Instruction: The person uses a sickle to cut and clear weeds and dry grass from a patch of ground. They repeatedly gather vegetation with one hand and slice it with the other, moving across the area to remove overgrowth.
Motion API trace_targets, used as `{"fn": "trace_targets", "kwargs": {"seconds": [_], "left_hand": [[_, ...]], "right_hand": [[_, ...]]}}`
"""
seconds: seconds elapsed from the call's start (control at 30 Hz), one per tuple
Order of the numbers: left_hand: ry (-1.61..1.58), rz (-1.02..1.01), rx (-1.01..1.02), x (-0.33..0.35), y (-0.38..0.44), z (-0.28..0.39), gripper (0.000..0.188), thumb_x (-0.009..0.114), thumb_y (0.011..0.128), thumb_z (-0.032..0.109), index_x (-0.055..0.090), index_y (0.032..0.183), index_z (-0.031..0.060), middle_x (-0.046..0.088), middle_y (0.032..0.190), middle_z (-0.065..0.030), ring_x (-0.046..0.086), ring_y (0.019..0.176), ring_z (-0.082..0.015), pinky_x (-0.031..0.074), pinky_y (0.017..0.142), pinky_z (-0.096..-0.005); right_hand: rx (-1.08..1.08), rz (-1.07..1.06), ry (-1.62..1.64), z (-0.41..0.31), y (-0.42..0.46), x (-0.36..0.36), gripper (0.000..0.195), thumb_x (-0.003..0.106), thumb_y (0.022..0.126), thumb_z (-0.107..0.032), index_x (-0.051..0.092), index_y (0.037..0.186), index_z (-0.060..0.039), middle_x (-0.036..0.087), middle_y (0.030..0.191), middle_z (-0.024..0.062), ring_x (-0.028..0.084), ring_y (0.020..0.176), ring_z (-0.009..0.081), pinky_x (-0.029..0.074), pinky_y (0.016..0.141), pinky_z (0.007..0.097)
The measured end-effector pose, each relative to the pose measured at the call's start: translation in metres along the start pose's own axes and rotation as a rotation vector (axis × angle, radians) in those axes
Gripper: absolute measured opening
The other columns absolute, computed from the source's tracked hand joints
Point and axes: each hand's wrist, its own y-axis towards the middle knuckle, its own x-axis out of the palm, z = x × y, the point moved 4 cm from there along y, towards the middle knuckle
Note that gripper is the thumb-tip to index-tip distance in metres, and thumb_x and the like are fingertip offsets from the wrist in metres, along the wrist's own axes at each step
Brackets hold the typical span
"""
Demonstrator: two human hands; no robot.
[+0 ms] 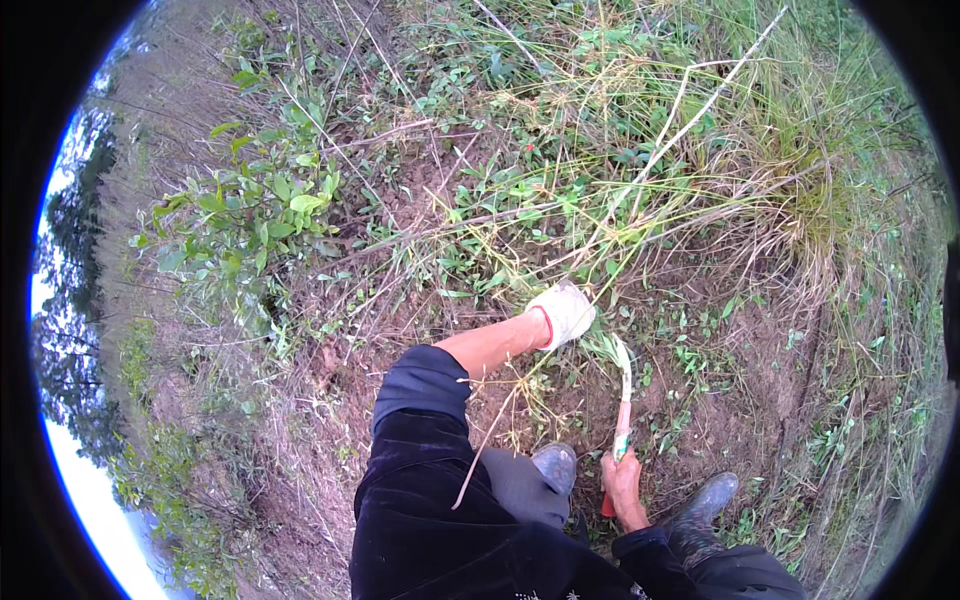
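Observation:
My left hand (564,313), in a white knit glove with a red cuff, reaches forward among green and yellow stems near the middle of the view. Its fingers are hidden from the camera, so what they hold does not show. My bare right hand (623,480) is closed around the red handle of a sickle (624,390), low and right of centre. The sickle's curved end points away from me, close to the right of the glove, with leaves against it. A long dry stalk (679,135) slants up to the right from beyond the glove.
My boots (556,466) stand on brown soil with low weeds, one on each side of the sickle's handle. A leafy shrub (277,206) grows at the left. A large grass tuft (802,202) is at the right. A thin dry stem (487,446) crosses before my left sleeve.

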Motion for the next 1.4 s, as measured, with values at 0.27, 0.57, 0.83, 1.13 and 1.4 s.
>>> {"fn": "trace_targets", "kwargs": {"seconds": [0.27,0.57,0.83,1.13,1.4], "left_hand": [[0.005,-0.372,-0.312,0.0,-0.161,-0.052,0.02,0.054,0.076,0.013,0.071,0.083,0.0039,0.067,0.078,-0.0158,0.066,0.075,-0.0296,0.052,0.066,-0.0395],[0.107,-0.375,-0.365,-0.009,-0.269,-0.007,0.018,0.052,0.072,0.014,0.064,0.081,0.005,0.064,0.071,-0.0119,0.064,0.069,-0.0331,0.051,0.064,-0.0451],[0.446,0.22,-0.4,-0.011,-0.103,-0.089,0.049,0.041,0.086,0.015,0.037,0.134,0.0063,0.04,0.138,-0.0156,0.039,0.125,-0.0392,0.036,0.101,-0.0446],[0.333,0.17,-0.122,0.007,-0.16,-0.039,0.014,0.053,0.069,0.015,0.057,0.067,0.0021,0.055,0.06,-0.0128,0.056,0.058,-0.0255,0.045,0.048,-0.0386],[0.057,-0.086,-0.319,0.044,-0.253,-0.001,0.012,0.052,0.072,0.015,0.057,0.072,0.0035,0.057,0.067,-0.0109,0.057,0.062,-0.0249,0.046,0.057,-0.0379]], "right_hand": [[-0.148,0.066,-0.084,-0.011,-0.014,0.001,0.025,0.061,0.079,-0.018,0.051,0.088,0.0028,0.058,0.059,0.0166,0.061,0.049,0.0271,0.047,0.046,0.0384],[-0.274,-0.162,-0.013,-0.155,0.08,0.081,0.016,0.056,0.084,-0.012,0.045,0.081,-0.0006,0.049,0.051,0.0034,0.048,0.036,0.013,0.04,0.031,0.029],[-0.306,-0.207,-0.217,-0.161,0.098,0.106,0.016,0.055,0.08,-0.011,0.048,0.079,0.0034,0.052,0.053,0.007,0.053,0.04,0.0157,0.044,0.034,0.0317],[-0.225,-0.142,-0.124,0.058,0.046,0.051,0.034,0.066,0.076,-0.029,0.055,0.085,0.0021,0.062,0.077,0.0225,0.064,0.077,0.0349,0.048,0.062,0.0411],[-0.171,-0.275,0.108,-0.138,0.055,0.076,0.019,0.057,0.083,-0.014,0.046,0.082,0.0017,0.05,0.054,0.0054,0.05,0.038,0.0139,0.041,0.031,0.0288]]}}
